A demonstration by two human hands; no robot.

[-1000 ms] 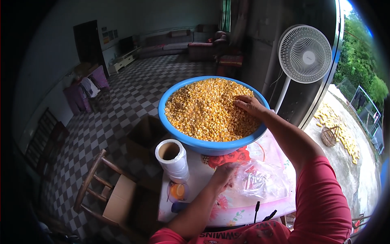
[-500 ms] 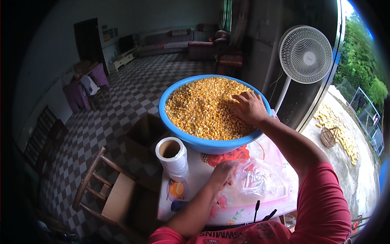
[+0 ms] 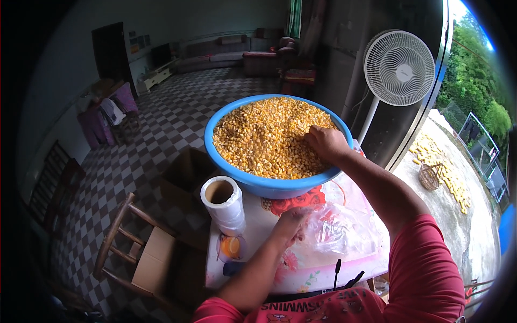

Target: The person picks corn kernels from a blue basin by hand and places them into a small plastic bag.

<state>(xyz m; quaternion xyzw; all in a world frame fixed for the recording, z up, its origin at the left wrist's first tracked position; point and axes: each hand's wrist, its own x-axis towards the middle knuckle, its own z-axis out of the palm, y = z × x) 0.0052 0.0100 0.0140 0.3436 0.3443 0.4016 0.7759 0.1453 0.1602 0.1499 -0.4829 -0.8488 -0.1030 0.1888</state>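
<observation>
A wide blue basin [image 3: 253, 188] heaped with dried yellow corn kernels [image 3: 269, 137] stands on the table. My right hand [image 3: 328, 144] is at the basin's right side, its fingers curled down into the kernels, the fingertips partly hidden. In front of the basin, my left hand [image 3: 292, 223] pinches the edge of a clear plastic bag [image 3: 342, 231], which lies crumpled on the tablecloth. Small pale bits show inside the bag, too unclear to name.
A roll of plastic bags [image 3: 225, 210] stands upright at the table's left edge. Left of it are a wooden chair [image 3: 121, 234] holding cardboard and an open carton [image 3: 188, 169]. A white fan [image 3: 399, 70] stands behind the basin at the right. Corn cobs [image 3: 447, 177] lie outside near a basket [image 3: 430, 176].
The fingers of my right hand, spread over the kernels before, have curled into them. My left hand keeps its hold on the bag. The whole view has shifted slightly.
</observation>
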